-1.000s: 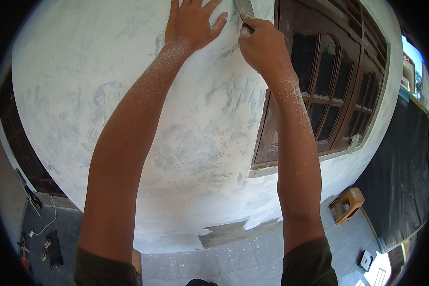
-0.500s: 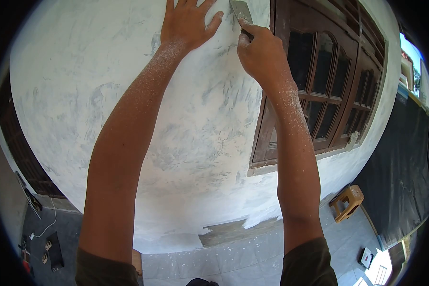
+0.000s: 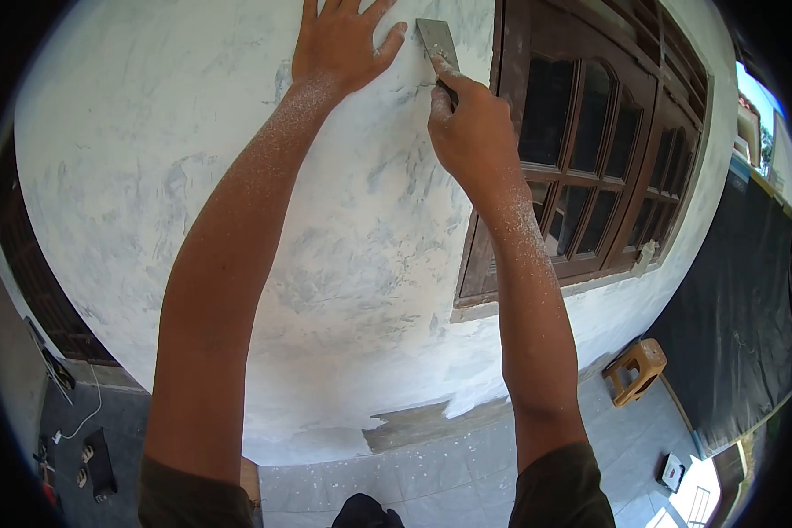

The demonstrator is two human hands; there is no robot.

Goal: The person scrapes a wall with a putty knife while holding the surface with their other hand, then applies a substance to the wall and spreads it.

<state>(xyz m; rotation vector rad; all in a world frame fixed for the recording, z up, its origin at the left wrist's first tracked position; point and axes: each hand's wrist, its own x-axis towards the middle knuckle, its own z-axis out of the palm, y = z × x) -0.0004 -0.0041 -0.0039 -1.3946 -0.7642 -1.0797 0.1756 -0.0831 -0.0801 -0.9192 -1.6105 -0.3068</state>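
Note:
My left hand (image 3: 345, 46) lies flat against the white, patchy wall (image 3: 361, 238) with its fingers spread, their tips cut off by the top edge. To its right, my right hand (image 3: 477, 123) grips a putty knife (image 3: 436, 40) by its dark handle, the index finger stretched along the metal blade. The blade points up and lies against or very near the wall, just left of the window frame. White dust and flecks cover both wrists and forearms.
A brown wooden window (image 3: 594, 132) with dark panes is on the right. Below stand a tan plastic stool (image 3: 640, 365) and a small white box-like item (image 3: 671, 473). A white cable (image 3: 88, 418) lies at lower left. White flecks dot the grey tiled floor (image 3: 431, 480).
My right hand and the putty knife have moved down and slightly left along the wall. My left hand stays on the same spot.

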